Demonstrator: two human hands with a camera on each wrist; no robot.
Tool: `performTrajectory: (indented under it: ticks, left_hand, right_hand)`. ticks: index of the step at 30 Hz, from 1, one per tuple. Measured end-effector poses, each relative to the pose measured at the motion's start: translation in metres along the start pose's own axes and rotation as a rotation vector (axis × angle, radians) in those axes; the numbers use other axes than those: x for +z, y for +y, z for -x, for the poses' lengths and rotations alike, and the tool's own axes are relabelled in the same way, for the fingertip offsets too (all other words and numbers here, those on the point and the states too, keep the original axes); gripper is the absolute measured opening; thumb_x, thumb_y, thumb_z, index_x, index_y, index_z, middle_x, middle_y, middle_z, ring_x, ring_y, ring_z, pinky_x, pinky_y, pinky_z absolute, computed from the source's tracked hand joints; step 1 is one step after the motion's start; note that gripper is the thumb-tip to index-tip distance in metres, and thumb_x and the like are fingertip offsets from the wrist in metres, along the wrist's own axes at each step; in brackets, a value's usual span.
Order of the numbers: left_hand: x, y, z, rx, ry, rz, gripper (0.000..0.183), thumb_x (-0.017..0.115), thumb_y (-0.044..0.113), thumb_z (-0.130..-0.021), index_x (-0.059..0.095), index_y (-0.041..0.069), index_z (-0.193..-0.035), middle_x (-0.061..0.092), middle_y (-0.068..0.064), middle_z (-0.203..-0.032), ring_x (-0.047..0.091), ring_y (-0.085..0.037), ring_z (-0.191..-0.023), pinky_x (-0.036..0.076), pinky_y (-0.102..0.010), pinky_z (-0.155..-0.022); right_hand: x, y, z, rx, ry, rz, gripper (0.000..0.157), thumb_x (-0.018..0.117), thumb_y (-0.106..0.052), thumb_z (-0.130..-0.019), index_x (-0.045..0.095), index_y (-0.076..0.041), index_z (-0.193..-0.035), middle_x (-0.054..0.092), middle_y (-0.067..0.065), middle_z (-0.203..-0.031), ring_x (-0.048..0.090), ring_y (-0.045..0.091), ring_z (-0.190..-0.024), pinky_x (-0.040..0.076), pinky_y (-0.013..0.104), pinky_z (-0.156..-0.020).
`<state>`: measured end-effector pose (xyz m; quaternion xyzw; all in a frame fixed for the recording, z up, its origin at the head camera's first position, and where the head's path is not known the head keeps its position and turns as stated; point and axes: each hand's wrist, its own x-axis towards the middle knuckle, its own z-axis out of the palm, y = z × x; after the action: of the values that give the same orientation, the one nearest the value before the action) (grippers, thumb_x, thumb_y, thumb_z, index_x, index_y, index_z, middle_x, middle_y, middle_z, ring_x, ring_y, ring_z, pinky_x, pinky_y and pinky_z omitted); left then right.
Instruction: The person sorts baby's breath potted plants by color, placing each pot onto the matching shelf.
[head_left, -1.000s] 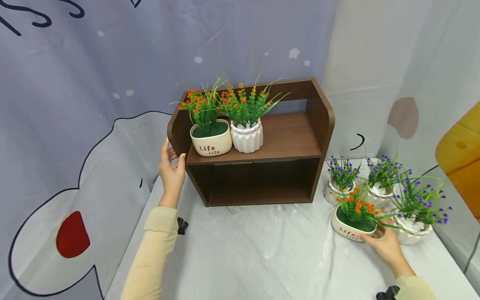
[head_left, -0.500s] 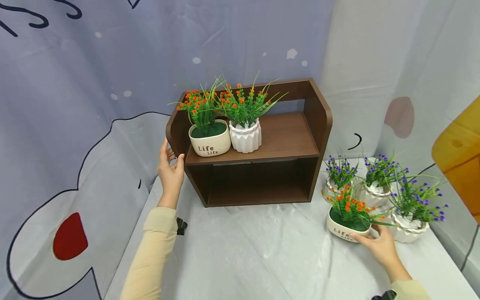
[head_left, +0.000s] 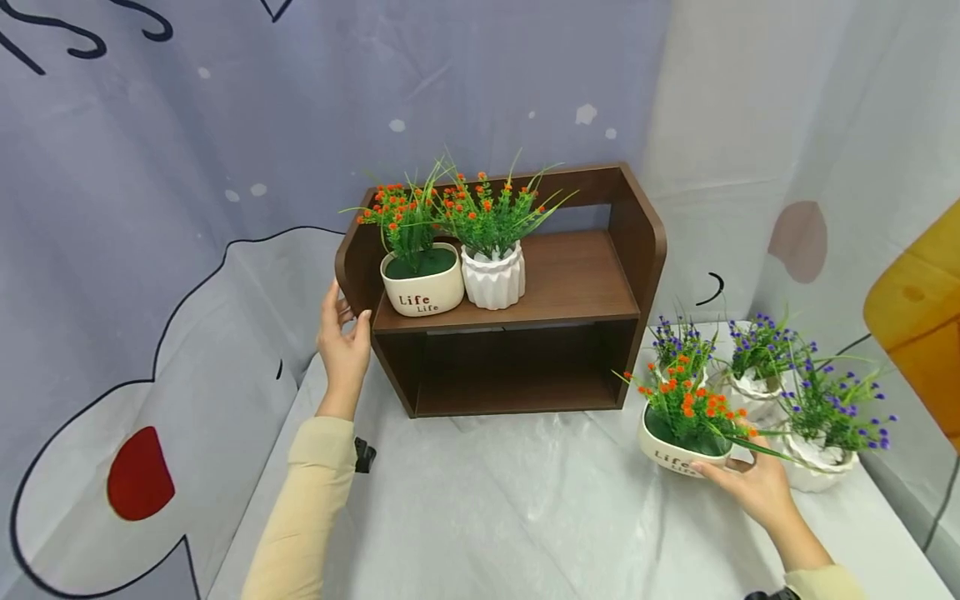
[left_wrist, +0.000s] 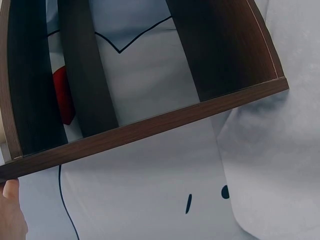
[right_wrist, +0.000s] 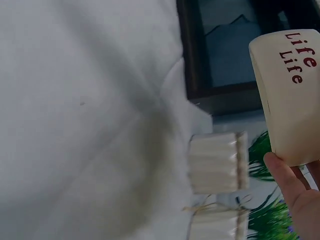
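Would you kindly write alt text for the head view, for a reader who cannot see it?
A person's right hand holds a "Life" pot of orange flowers near three purple-flowered pots on a pale table. The left hand touches the left side of a brown shelf, where two more orange-flowered pots stand on top.

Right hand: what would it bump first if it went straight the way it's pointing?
Probably the brown shelf, at its right side, the held Life pot leading the right hand. Depth is unclear.
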<state>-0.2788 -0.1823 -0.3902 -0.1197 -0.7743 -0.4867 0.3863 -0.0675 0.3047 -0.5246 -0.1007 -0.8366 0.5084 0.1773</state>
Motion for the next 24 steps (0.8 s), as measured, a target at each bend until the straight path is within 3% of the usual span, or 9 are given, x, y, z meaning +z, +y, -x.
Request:
performTrajectory:
  ticks: [4, 6, 8, 11, 16, 18, 21, 24]
  left_hand:
    - [0.000, 0.001, 0.000, -0.007, -0.004, -0.008, 0.058, 0.063, -0.001, -0.089, 0.041, 0.007, -0.142, 0.058, -0.026, -0.113, 0.061, -0.034, -0.099, 0.044, -0.006, -0.076]
    - [0.000, 0.002, 0.000, -0.008, -0.006, -0.004, 0.059, 0.063, -0.001, -0.089, 0.041, 0.008, -0.142, 0.059, -0.025, -0.113, 0.061, -0.034, -0.100, 0.043, -0.005, -0.076]
    - [0.000, 0.002, 0.000, -0.010, -0.006, 0.003, 0.059, 0.063, -0.001, -0.088, 0.041, 0.008, -0.142, 0.059, -0.025, -0.112, 0.061, -0.034, -0.100, 0.044, -0.005, -0.077]
    - [0.000, 0.001, 0.000, -0.013, -0.010, 0.005, 0.059, 0.063, 0.000, -0.089, 0.041, 0.009, -0.142, 0.059, -0.024, -0.113, 0.061, -0.034, -0.100, 0.046, -0.008, -0.078]
    - [-0.001, 0.000, 0.000, -0.018, -0.018, -0.014, 0.059, 0.062, 0.001, -0.090, 0.040, 0.010, -0.143, 0.058, -0.024, -0.115, 0.061, -0.033, -0.102, 0.056, -0.038, -0.084]
    - [-0.001, 0.000, -0.001, -0.018, -0.017, -0.016, 0.059, 0.062, 0.001, -0.090, 0.040, 0.010, -0.143, 0.058, -0.024, -0.115, 0.060, -0.033, -0.102, 0.055, -0.045, -0.083]
    - [0.000, -0.001, -0.001, -0.014, -0.009, -0.013, 0.059, 0.063, 0.000, -0.089, 0.041, 0.009, -0.143, 0.058, -0.025, -0.114, 0.061, -0.033, -0.101, 0.056, -0.032, -0.083]
    - [0.000, -0.002, -0.001, -0.008, -0.003, -0.016, 0.059, 0.063, -0.001, -0.088, 0.042, 0.009, -0.142, 0.059, -0.025, -0.113, 0.061, -0.033, -0.100, 0.053, -0.018, -0.080]
  right_hand:
    - [-0.003, -0.020, -0.001, -0.100, 0.021, 0.012, 0.069, 0.082, 0.000, -0.068, 0.048, -0.002, -0.128, 0.042, -0.025, -0.117, 0.045, -0.021, -0.091, 0.047, 0.003, -0.070]
    - [-0.004, -0.029, -0.002, -0.142, 0.018, 0.004, 0.068, 0.083, 0.001, -0.067, 0.051, -0.008, -0.126, 0.042, -0.031, -0.114, 0.046, -0.020, -0.094, 0.047, 0.003, -0.071]
    - [-0.005, -0.039, -0.004, -0.160, 0.005, -0.009, 0.070, 0.083, 0.001, -0.067, 0.051, -0.010, -0.128, 0.041, -0.031, -0.116, 0.047, -0.020, -0.094, 0.048, 0.004, -0.071]
    - [-0.007, -0.055, -0.008, -0.179, -0.015, 0.015, 0.072, 0.084, -0.001, -0.067, 0.050, -0.004, -0.130, 0.042, -0.028, -0.117, 0.046, -0.020, -0.095, 0.047, 0.003, -0.072]
    - [-0.006, -0.080, -0.016, -0.167, -0.012, 0.080, 0.072, 0.085, -0.006, -0.067, 0.048, 0.005, -0.128, 0.051, -0.001, -0.118, 0.046, -0.021, -0.085, 0.046, 0.002, -0.071]
    - [-0.005, -0.088, -0.019, -0.160, 0.005, 0.088, 0.070, 0.085, -0.007, -0.067, 0.049, 0.003, -0.126, 0.052, -0.001, -0.114, 0.048, -0.018, -0.080, 0.045, 0.001, -0.070]
    - [-0.002, -0.098, -0.023, -0.170, 0.034, 0.094, 0.059, 0.085, -0.006, -0.066, 0.053, 0.001, -0.115, 0.048, -0.014, -0.097, 0.049, -0.011, -0.074, 0.045, 0.002, -0.069]
    - [0.000, -0.108, -0.026, -0.180, 0.049, 0.067, 0.054, 0.085, -0.004, -0.066, 0.054, 0.001, -0.110, 0.046, -0.016, -0.092, 0.050, -0.009, -0.074, 0.046, 0.002, -0.069]
